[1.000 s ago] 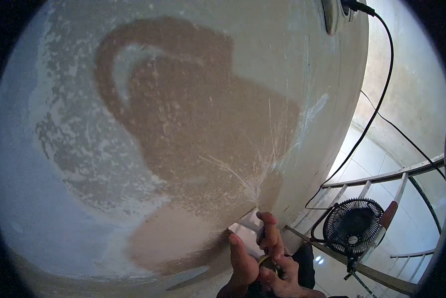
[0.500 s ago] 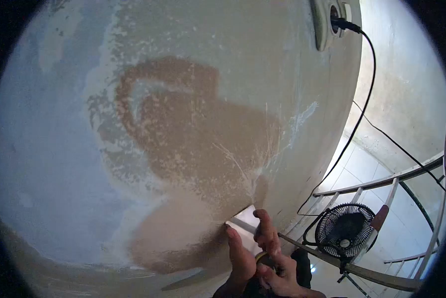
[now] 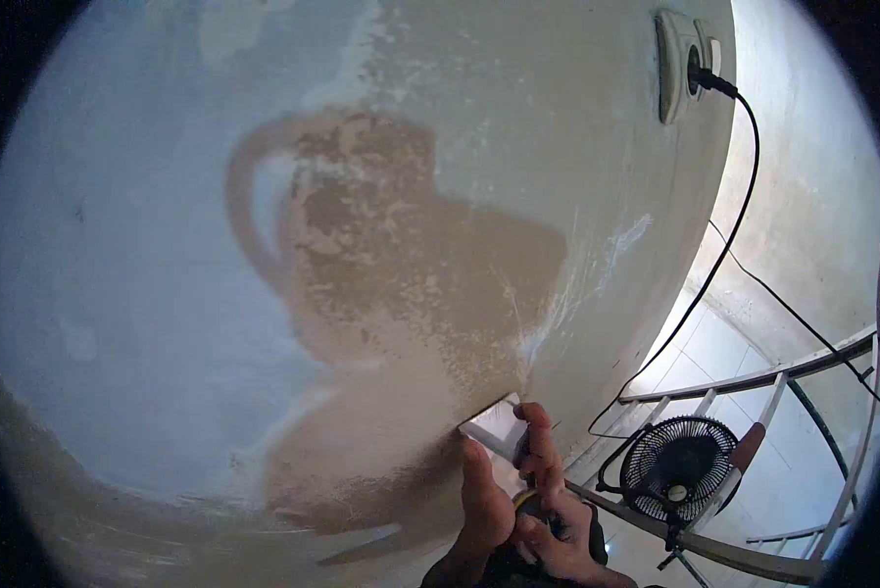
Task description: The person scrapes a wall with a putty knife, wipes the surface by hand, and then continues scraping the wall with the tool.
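Both my hands are on a putty knife at the lower middle of the view. Its wide shiny metal blade (image 3: 499, 427) has its far edge against the wall (image 3: 479, 157). My right hand (image 3: 563, 534) closes around the handle, with a finger stretched up along the blade's right side. On the other side, my left hand (image 3: 485, 502) has its thumb pressed up along the blade's left edge. The handle is mostly hidden by the fingers, with a bit of yellow and black showing. Around the blade, the wall is patchy and scratched, with a broad pale smooth area at left.
A wall socket (image 3: 677, 69) at upper right holds a plug with a black cable (image 3: 754, 176) hanging down. At lower right, a black fan (image 3: 679, 468) is by a metal ladder (image 3: 754, 561), above a tiled floor. Shadows of a person fall across the wall.
The view has shifted, so the socket and wall marks appear farther right. The putty knife and both hands sit slightly higher and farther right in view, still with the blade at the wall.
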Demonstrator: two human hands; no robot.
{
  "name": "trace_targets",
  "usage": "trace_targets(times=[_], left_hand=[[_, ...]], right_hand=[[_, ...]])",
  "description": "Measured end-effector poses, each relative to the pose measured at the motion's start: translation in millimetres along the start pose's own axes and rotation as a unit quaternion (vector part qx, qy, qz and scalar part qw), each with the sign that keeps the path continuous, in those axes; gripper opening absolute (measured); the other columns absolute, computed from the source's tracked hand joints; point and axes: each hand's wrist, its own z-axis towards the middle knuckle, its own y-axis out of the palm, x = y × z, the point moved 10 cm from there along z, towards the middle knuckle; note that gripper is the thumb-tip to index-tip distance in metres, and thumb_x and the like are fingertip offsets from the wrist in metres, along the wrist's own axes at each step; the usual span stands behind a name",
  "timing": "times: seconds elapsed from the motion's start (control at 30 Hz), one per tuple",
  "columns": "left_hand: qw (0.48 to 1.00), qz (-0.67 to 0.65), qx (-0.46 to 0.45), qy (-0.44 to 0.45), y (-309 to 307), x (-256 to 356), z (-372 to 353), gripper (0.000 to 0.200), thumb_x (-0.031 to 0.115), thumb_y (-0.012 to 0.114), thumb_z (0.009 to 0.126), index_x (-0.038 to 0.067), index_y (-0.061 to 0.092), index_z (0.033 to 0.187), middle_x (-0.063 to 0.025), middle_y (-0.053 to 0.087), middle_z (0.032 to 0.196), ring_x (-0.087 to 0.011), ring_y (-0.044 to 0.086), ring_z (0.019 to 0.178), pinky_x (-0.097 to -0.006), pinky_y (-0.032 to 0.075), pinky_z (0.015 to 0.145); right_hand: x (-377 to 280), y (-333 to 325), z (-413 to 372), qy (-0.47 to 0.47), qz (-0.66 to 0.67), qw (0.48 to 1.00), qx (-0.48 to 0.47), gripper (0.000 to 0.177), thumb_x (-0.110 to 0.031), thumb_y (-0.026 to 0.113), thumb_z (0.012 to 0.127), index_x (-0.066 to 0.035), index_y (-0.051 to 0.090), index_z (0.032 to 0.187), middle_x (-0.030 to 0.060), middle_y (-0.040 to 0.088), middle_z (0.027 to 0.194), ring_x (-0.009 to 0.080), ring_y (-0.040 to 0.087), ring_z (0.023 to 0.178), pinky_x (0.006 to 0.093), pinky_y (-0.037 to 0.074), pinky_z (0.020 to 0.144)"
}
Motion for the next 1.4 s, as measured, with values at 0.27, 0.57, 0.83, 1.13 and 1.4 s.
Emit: trace_targets(times=[0.27, 0.57, 0.83, 1.13, 1.4], left_hand=[[0.999, -0.021, -0.032, 0.006, 6, 7, 2, 0.089, 0.08, 0.033, 0.066, 0.0, 0.042, 0.104, -0.0002, 0.041, 0.061, -0.0103, 0.042, 0.051, -0.022, 0.029, 0.046], [0.999, -0.023, -0.027, 0.02, 11, 12, 2, 0.088, 0.079, 0.036, 0.066, -0.001, 0.042, 0.103, 0.0001, 0.038, 0.06, -0.0103, 0.037, 0.051, -0.0215, 0.028, 0.046], [0.999, -0.046, -0.016, 0.002, 13, 12, 1, 0.089, 0.079, 0.041, 0.063, 0.0, 0.042, 0.104, 0.0002, 0.038, 0.061, -0.0114, 0.038, 0.05, -0.0222, 0.029, 0.046], [1.0, -0.022, 0.006, 0.001, 2, 8, -1, 0.088, 0.079, 0.037, 0.065, 0.001, 0.044, 0.105, -0.0015, 0.043, 0.062, -0.0115, 0.04, 0.051, -0.0222, 0.029, 0.046], [1.0, -0.022, 0.008, 0.001, 1, 7, 0, 0.089, 0.079, 0.036, 0.065, 0.0, 0.045, 0.104, -0.0006, 0.042, 0.06, -0.011, 0.041, 0.05, -0.0223, 0.03, 0.045]], right_hand=[[-21, 8, 7, -0.042, 0.02, 0.999, 0.025, 0.037, -0.038, 0.048, 0.086, -0.003, 0.047, 0.076, 0.0008, 0.042, 0.061, 0.008, 0.035, 0.047, 0.0224, 0.027, 0.043], [-20, 7, 7, -0.013, -0.002, 1.0, 0.015, 0.034, -0.034, 0.05, 0.086, -0.003, 0.045, 0.074, 0.0006, 0.042, 0.061, 0.0078, 0.036, 0.049, 0.0225, 0.027, 0.044], [-29, 7, 8, -0.011, -0.029, 0.999, 0.02, 0.035, -0.035, 0.049, 0.087, -0.002, 0.049, 0.075, 0.0007, 0.043, 0.061, 0.0083, 0.037, 0.048, 0.0232, 0.028, 0.044], [-30, 4, 9, -0.041, -0.101, 0.994, 0.017, 0.037, -0.037, 0.047, 0.087, -0.001, 0.049, 0.078, 0.0005, 0.04, 0.057, 0.0086, 0.037, 0.046, 0.0231, 0.027, 0.044], [-29, 4, 11, -0.042, -0.022, 0.998, 0.038, 0.034, -0.034, 0.048, 0.087, -0.003, 0.047, 0.074, 0.0002, 0.04, 0.058, 0.0087, 0.036, 0.046, 0.0231, 0.027, 0.043]])
